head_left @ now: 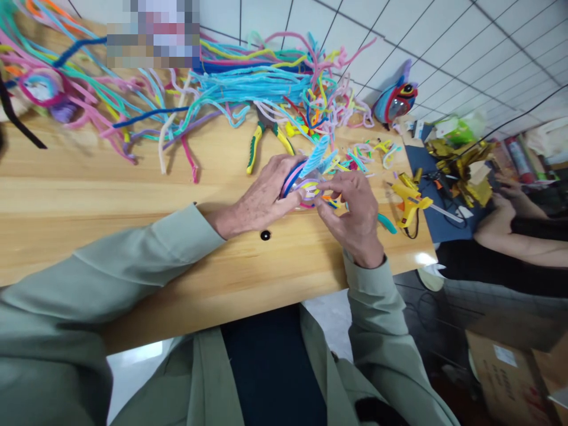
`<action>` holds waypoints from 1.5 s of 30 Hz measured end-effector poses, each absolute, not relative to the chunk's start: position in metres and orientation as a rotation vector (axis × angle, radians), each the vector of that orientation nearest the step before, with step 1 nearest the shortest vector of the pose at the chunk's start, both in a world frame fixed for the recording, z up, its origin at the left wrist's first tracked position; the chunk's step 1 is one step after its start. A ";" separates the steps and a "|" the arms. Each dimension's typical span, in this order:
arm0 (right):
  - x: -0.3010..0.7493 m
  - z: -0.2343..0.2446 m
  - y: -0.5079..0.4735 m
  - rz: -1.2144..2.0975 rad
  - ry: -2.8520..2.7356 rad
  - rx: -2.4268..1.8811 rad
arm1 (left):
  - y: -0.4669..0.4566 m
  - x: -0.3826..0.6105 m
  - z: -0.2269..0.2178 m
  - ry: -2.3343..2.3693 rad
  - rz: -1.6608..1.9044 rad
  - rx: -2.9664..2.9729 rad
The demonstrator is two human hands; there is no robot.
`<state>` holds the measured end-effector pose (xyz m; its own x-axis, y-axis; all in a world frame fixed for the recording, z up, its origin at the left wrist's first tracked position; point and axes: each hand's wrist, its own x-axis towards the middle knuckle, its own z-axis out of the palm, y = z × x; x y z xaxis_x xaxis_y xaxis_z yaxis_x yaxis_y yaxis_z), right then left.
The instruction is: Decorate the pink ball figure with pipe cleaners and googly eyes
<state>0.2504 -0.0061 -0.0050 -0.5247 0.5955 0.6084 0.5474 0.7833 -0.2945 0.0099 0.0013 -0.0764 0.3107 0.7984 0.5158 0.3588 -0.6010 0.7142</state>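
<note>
A small craft piece made of pipe cleaners, with light blue loops on top and dark blue, purple and yellow strands, sits in my left hand. The fingers of that hand are wrapped round its left side. From the right, my right hand pinches at the yellow and purple front of the same piece with thumb and forefinger. Just what lies between those fingertips is too small to tell. A small black round piece with a white dot lies on the table below my left hand.
Bundles of coloured pipe cleaners run along the back. Pliers with green-yellow handles lie before them. A yellow glue gun is at right, with cut scraps nearby. A finished-looking blue-red craft figure stands behind. Another person's arm shows at far right.
</note>
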 end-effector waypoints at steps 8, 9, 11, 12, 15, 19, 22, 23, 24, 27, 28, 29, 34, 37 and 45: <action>0.249 -0.014 -0.001 0.045 -2.241 -0.851 | 0.000 0.010 -0.073 1.020 1.228 2.091; 0.249 -0.015 -0.001 0.042 -2.239 -0.852 | 0.000 0.009 -0.074 1.018 1.225 2.100; 0.250 -0.016 0.000 0.037 -2.229 -0.851 | 0.000 0.009 -0.075 1.011 1.228 2.117; 0.249 -0.017 0.000 0.034 -2.226 -0.857 | 0.000 0.009 -0.076 1.007 1.232 2.120; 0.248 -0.017 -0.001 0.007 -2.226 -0.883 | 0.000 0.009 -0.077 1.005 1.240 2.112; 0.246 -0.017 -0.001 -0.014 -2.216 -0.878 | 0.000 0.009 -0.076 1.015 1.220 2.122; 0.244 -0.015 -0.003 0.009 -2.200 -0.887 | -0.001 0.009 -0.074 1.022 1.210 2.119; 0.244 -0.014 -0.003 0.012 -2.194 -0.892 | -0.001 0.009 -0.074 1.025 1.209 2.112; 0.243 -0.014 -0.004 0.013 -2.196 -0.906 | -0.001 0.009 -0.073 1.027 1.209 2.105; 0.241 -0.013 -0.005 -0.017 -2.199 -0.910 | -0.002 0.009 -0.073 1.034 1.205 2.096; 0.241 -0.013 -0.005 -0.029 -2.192 -0.900 | -0.001 0.009 -0.073 1.035 1.202 2.097; 0.240 -0.014 -0.005 -0.039 -2.183 -0.892 | -0.001 0.009 -0.073 1.036 1.199 2.099; 0.238 -0.017 -0.006 -0.027 -2.150 -0.928 | -0.001 0.009 -0.074 1.037 1.185 2.101; 0.237 -0.017 -0.007 -0.003 -2.126 -0.900 | -0.001 0.009 -0.074 1.032 1.198 2.096; 0.238 -0.021 -0.009 -0.043 -2.131 -0.943 | -0.002 0.010 -0.076 1.035 1.217 2.105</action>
